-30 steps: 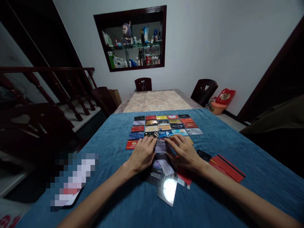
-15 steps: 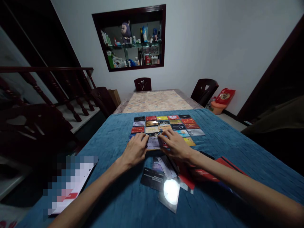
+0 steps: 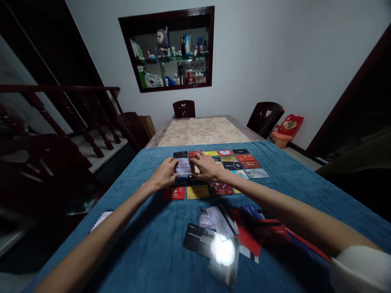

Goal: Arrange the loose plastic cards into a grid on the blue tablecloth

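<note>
A pale lilac card (image 3: 183, 166) is pinched between my two hands, over the left part of several rows of cards. My left hand (image 3: 163, 175) closes on its left edge with thumb and fingertips. At its right edge is my right hand (image 3: 206, 165), fingers bent and closed on it, hiding some cards beneath. In the nearest row lie a red card (image 3: 174, 193), a yellow card (image 3: 198, 192) and a patterned red card (image 3: 221, 189). Farther right are a black card (image 3: 232, 166) and a silver card (image 3: 257, 173).
Closer to me, a loose pile holds a black card (image 3: 197, 237), a white striped card (image 3: 220, 221) and red cards (image 3: 247, 236), partly under my right forearm. A blue cloth (image 3: 143, 252) covers the near table. Chairs (image 3: 265, 118) stand around it; a phone-like object (image 3: 100, 219) lies left.
Both hands have moved forward and left with the lilac card, from the nearest row to the rows behind. The red and yellow cards in the nearest row are now uncovered.
</note>
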`<state>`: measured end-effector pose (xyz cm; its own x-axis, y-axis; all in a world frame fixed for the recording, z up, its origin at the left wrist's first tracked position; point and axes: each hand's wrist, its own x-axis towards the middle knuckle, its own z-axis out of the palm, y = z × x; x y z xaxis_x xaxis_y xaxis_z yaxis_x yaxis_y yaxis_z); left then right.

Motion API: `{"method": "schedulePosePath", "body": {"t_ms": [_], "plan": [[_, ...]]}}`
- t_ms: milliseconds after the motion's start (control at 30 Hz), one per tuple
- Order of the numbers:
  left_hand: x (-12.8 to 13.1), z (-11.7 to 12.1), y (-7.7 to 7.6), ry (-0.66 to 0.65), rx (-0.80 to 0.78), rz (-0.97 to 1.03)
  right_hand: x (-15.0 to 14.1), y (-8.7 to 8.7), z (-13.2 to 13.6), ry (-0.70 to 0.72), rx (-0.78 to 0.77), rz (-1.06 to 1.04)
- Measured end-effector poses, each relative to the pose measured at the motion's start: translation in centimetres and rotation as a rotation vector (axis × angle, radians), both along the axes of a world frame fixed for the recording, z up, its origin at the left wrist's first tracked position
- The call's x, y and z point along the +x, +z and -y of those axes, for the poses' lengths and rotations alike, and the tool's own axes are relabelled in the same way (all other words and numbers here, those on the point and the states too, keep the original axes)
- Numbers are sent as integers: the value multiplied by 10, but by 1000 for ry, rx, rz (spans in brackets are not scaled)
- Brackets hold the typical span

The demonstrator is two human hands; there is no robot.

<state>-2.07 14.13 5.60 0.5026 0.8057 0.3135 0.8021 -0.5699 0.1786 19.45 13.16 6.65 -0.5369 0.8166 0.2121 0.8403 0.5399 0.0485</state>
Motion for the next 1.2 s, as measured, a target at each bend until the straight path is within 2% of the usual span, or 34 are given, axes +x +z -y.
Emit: {"method": "schedulePosePath", "body": {"t_ms": [167, 367, 667, 933, 1200], "plan": [[-10, -30, 2, 52, -3, -66, -15, 1, -32, -35, -20, 19], [-11, -61, 1, 143, -46, -124, -27, -5, -67, -92, -103, 7], [-8, -101, -9, 166, -116, -90, -38, -10, -99, -157, -177, 25], [-8, -118, -21, 182, -201, -101, -44, -13, -111, -174, -249, 49], [-7, -120, -23, 202, -250, -131, -49, -12, -114, -195, -288, 69]]}}
